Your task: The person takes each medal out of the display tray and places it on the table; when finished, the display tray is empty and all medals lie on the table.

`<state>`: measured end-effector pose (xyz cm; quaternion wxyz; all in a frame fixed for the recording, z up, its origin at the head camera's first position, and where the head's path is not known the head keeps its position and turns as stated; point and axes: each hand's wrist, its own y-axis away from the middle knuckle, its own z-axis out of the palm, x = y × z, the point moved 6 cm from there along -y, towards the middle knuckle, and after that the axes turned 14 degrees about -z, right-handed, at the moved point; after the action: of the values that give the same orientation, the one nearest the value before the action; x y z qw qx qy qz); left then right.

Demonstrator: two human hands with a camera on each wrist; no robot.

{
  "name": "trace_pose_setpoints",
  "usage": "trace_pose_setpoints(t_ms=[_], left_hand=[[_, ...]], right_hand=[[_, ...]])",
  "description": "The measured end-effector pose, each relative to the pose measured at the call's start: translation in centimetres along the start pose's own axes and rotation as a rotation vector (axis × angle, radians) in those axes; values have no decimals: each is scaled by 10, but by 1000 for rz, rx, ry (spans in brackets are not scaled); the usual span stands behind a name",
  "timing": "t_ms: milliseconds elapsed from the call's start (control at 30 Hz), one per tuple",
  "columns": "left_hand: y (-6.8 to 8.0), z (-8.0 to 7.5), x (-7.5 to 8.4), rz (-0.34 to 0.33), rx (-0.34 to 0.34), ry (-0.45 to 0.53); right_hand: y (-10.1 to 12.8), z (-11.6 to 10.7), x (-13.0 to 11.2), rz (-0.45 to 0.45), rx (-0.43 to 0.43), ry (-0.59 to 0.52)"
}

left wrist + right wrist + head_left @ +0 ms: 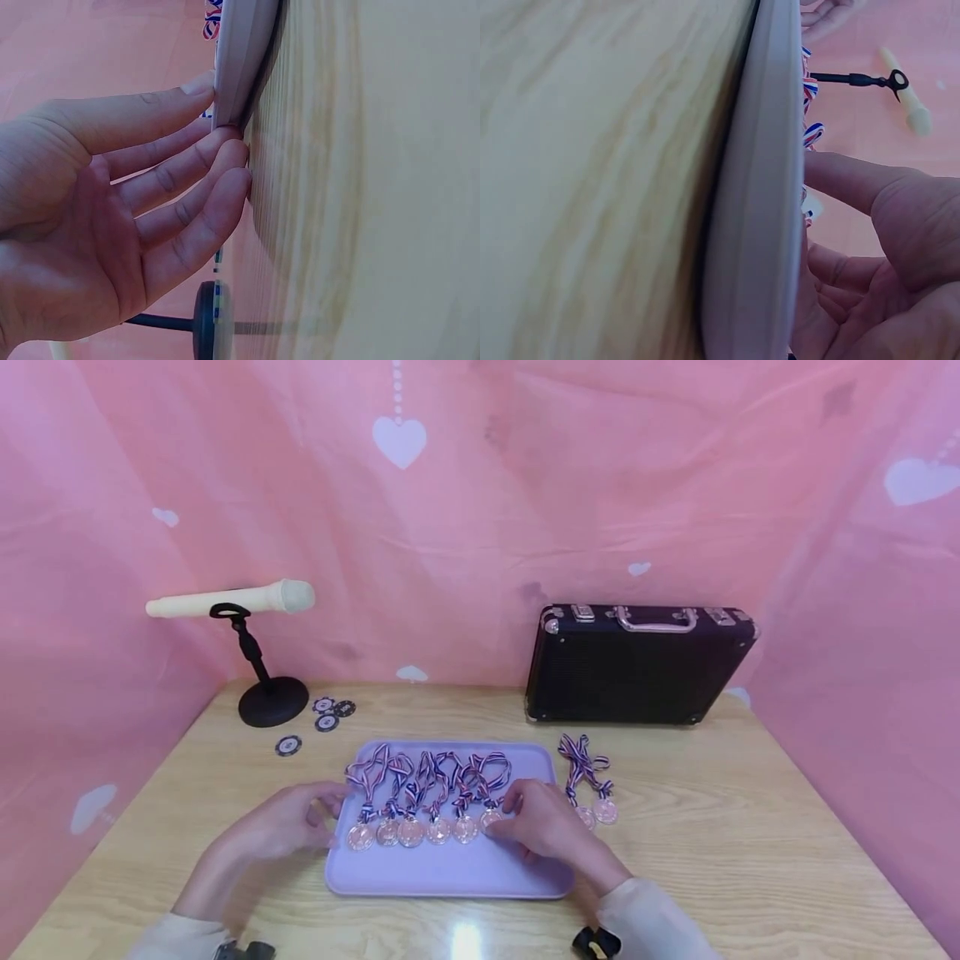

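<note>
A lavender tray [450,868] lies on the wooden table with several bronze medals [412,831] on striped ribbons laid in a row across it. My left hand [330,814] is at the tray's left edge. In the left wrist view its thumb lies on the rim [240,52] and its straight fingers [225,157] touch the edge where it meets the table. My right hand [504,817] is over the tray's right part, thumb and curled fingers around the rightmost medal [491,818]. The right wrist view shows the thumb [840,176] reaching the tray [757,225].
Two more medals [604,811] lie on the table just right of the tray. A black case [637,668] stands upright at the back right. A cream microphone [232,602] on a black stand [272,702] is at the back left, with several poker chips [327,722] beside it.
</note>
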<state>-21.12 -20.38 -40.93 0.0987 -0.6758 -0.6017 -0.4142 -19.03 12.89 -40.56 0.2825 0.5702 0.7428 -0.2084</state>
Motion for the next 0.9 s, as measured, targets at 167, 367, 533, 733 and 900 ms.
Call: trace_pose_setpoints(t_ms=[167, 367, 533, 733, 900], left_hand=[[2, 1, -2, -5, -3, 5], [1, 4, -4, -33, -3, 3], [1, 4, -4, -29, 2, -6], [2, 3, -1, -5, -11, 14], [2, 1, 0, 15, -18, 14]], right_hand=[[-2, 2, 0, 4, -21, 3], [2, 1, 4, 18, -11, -41], [3, 1, 5, 22, -11, -20], [1, -1, 6, 24, 1, -30], [0, -4, 7, 26, 25, -100]])
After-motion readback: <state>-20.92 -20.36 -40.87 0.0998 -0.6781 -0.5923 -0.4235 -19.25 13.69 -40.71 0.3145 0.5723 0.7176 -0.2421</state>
